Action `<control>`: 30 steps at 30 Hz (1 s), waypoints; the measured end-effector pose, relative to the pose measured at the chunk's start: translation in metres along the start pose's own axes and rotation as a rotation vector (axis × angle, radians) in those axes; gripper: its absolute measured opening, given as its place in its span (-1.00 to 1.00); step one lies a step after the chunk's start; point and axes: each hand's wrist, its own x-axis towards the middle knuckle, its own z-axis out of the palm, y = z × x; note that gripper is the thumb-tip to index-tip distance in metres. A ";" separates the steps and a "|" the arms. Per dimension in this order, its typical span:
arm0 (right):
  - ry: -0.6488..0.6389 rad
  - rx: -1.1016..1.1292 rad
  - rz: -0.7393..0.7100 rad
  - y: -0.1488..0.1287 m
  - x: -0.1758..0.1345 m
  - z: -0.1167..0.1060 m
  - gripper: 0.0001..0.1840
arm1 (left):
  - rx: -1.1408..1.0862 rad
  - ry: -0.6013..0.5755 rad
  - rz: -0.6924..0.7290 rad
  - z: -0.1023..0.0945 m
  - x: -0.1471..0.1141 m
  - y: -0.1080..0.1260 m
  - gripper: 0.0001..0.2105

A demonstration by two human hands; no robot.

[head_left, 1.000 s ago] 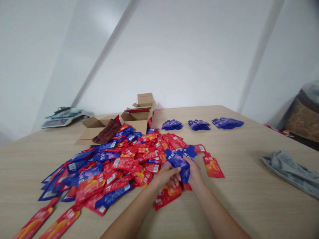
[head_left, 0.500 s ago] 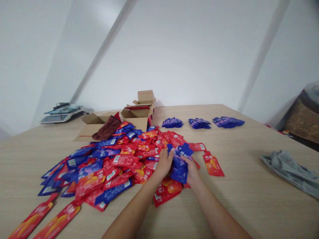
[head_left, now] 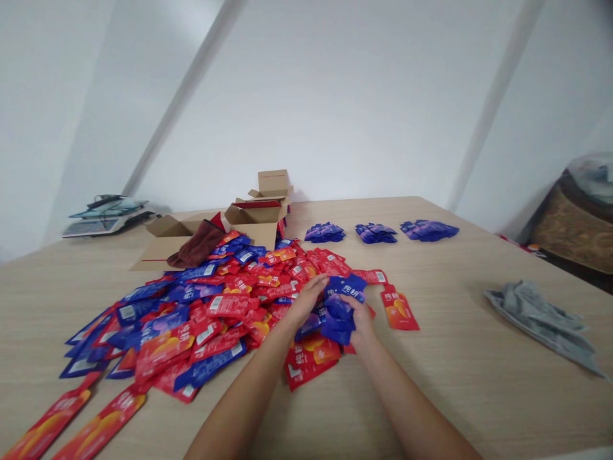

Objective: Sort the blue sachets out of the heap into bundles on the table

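My right hand [head_left: 363, 322] is closed around the lower right side of a fanned bundle of blue-purple sachets [head_left: 339, 313], its thumb across the front. On the bundle's left side is my left hand [head_left: 309, 299], its fingers pointing up along the edge and partly hidden. Blue foil shows under its palm, so it seems to hold that side. Beneath the bundle lie red sachets [head_left: 313, 359] with orange fruit prints. To the left spreads a mixed pile of red and blue sachets [head_left: 232, 305]. A single red sachet [head_left: 400, 310] lies right of my hands.
Three small groups of blue sachets [head_left: 324, 232] lie in a row at the back. Open cardboard boxes [head_left: 256, 231], with a dark brown cloth [head_left: 197, 246], stand behind the pile. A scale [head_left: 103, 223] is far left, a grey cloth [head_left: 541, 319] right.
The view has shifted slightly, moving everything a little left. My left hand has slid up and opened slightly away from the bundle's front, while my right hand keeps hold of the blue sachets.
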 end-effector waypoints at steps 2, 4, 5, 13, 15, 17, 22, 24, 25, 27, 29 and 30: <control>0.005 0.020 0.011 0.000 0.002 0.000 -0.86 | 0.068 -0.078 -0.061 -0.015 -0.004 -0.002 -0.55; 0.001 0.039 0.048 -0.002 0.002 0.000 -0.91 | 0.141 -0.162 -0.117 -0.029 -0.012 -0.003 -0.52; -0.006 0.046 0.068 -0.004 0.002 0.000 -0.93 | 0.162 -0.202 -0.136 -0.035 -0.016 -0.002 -0.55; 0.019 0.053 -0.040 -0.007 0.002 -0.002 -0.91 | -0.138 0.187 -0.150 -0.062 -0.026 0.034 -0.85; -0.015 0.036 -0.111 -0.001 0.001 0.000 -0.83 | -0.209 0.216 -0.125 -0.044 -0.023 0.035 -0.85; -0.066 0.035 -0.125 0.004 -0.003 0.003 -0.78 | -0.159 0.177 -0.078 -0.017 -0.018 0.027 -0.89; -0.168 0.077 -0.042 0.007 -0.016 0.012 -0.71 | 0.283 0.269 0.031 0.034 0.000 -0.006 -0.98; -0.185 0.060 -0.036 0.005 -0.018 0.013 -0.69 | 0.412 0.310 0.022 0.038 0.006 -0.011 -0.97; -0.186 0.048 -0.031 0.004 -0.019 0.012 -0.70 | 0.453 0.325 0.023 0.037 0.007 -0.012 -0.97; -0.177 0.020 -0.007 0.003 -0.018 0.009 -0.77 | 0.476 0.348 0.049 0.035 0.007 -0.010 -0.98; -0.172 -0.001 0.028 0.003 -0.017 0.006 -0.85 | 0.366 0.347 0.072 0.032 0.004 -0.007 -0.90; -0.176 -0.006 0.041 0.003 -0.015 0.004 -0.88 | 0.264 0.333 0.073 0.029 0.002 -0.005 -0.87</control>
